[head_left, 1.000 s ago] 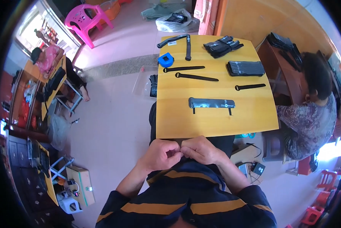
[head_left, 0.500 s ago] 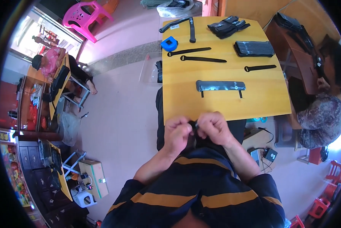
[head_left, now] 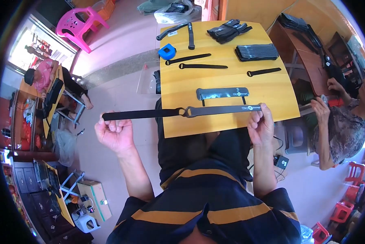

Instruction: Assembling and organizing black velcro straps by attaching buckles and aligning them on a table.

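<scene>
Two hook-and-loop cable straps are linked by their ring ends and stretched level above the near part of the table. My left hand (head_left: pixel 115 132) pinches the free end of the plain black strap (head_left: pixel 141 114). At the other side my right hand (head_left: pixel 260 127) pinches the free end of the grey strap (head_left: pixel 223 110), which bears a white mark. Just beyond them lies a flat grey sleeve (head_left: pixel 222 93) with two short black tabs. Black straps (head_left: pixel 203 66) lie singly farther back, near a blue tape measure (head_left: pixel 167 51).
The yellow table (head_left: pixel 227 126) also bears a strap bundle (head_left: pixel 228 31) and a stack of grey straps (head_left: pixel 257 52). A co-worker (head_left: pixel 341 122) sits at the right, another (head_left: pixel 44 77) at the far left. A clear bin (head_left: pixel 147 81) stands left of the table.
My hands were close together over my lap. They have moved apart and forward, drawing the linked straps out straight between them. The co-worker at the right has raised a hand.
</scene>
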{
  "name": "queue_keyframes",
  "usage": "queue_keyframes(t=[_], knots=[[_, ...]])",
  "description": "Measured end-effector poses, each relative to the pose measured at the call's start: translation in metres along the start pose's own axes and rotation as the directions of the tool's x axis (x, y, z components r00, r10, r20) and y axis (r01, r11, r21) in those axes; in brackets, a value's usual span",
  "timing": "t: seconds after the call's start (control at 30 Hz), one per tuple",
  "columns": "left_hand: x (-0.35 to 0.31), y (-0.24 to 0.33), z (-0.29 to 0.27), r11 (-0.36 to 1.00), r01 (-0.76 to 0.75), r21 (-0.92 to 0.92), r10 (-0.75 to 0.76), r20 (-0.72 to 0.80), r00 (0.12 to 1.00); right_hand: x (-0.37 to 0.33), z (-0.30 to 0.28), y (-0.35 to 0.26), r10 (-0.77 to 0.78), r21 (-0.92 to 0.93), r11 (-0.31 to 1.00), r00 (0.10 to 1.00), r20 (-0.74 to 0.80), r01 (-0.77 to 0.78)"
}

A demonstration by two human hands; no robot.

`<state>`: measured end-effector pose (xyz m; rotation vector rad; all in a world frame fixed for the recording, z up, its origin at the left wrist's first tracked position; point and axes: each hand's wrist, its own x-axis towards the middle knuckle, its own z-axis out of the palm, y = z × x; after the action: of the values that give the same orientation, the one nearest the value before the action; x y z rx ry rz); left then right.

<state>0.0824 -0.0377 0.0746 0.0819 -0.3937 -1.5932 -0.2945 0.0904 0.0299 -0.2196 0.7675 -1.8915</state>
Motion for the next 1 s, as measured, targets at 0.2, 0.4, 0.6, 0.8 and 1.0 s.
queue_keyframes(t=[0.2,0.4,0.6,0.8,1.0], knots=[[0.021,0.075,0.000,0.959,-0.268,-0.094,0.258,-0.113,0.960,0.016,-0.056,-0.040,0.038,0.200,0.980,0.996,-0.081,-0.021],[0.024,0.030,0.033,0.915,-0.172,0.366,0.220,-0.093,0.971,0.001,-0.076,-0.045,0.045,0.332,0.942,0.998,0.041,-0.056],[0.025,-0.122,0.078,0.748,0.097,0.657,-0.167,0.044,0.985,-0.006,-0.114,-0.057,0.005,0.482,0.875,0.998,0.057,-0.032],[0.027,-0.260,0.129,0.705,0.162,0.690,-0.436,0.241,0.867,-0.029,-0.147,-0.073,-0.070,0.631,0.775,0.997,0.034,0.033],[0.028,-0.365,0.096,0.631,0.285,0.721,-0.562,0.173,0.809,-0.051,-0.186,-0.089,-0.226,0.654,0.733,0.974,-0.023,0.185]])
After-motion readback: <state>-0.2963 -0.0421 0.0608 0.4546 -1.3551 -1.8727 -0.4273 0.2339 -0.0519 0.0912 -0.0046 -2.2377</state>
